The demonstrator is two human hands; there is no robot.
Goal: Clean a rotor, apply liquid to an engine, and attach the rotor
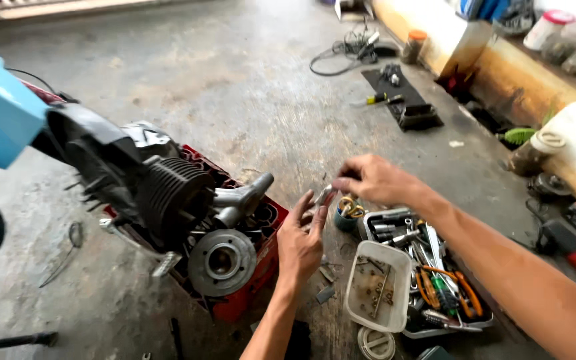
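The right hand (371,179) pinches the top of a small metal tool (323,195), fingers closed on it. The left hand (301,240), half open, touches its lower end. Just below sit a small cup (345,219), a white tub (376,288) and a tool tray (435,267); 1 engine (175,200) rests on a red crate (261,267) to the left.

That small metal piece (323,195) you've got there is silvery, slim and a bit shiny, sitting up off the concrete floor (248,87) between your 2 hands. It looks tilted, upper end leaning toward your right hand (373,179), lower end down by the fingertips of your left hand (299,241). Honestly it's too small and blurry to tell what kind of part it is. It hangs just above the little cup (347,215) with the orange-handled bits, right beside the red crate (256,280).
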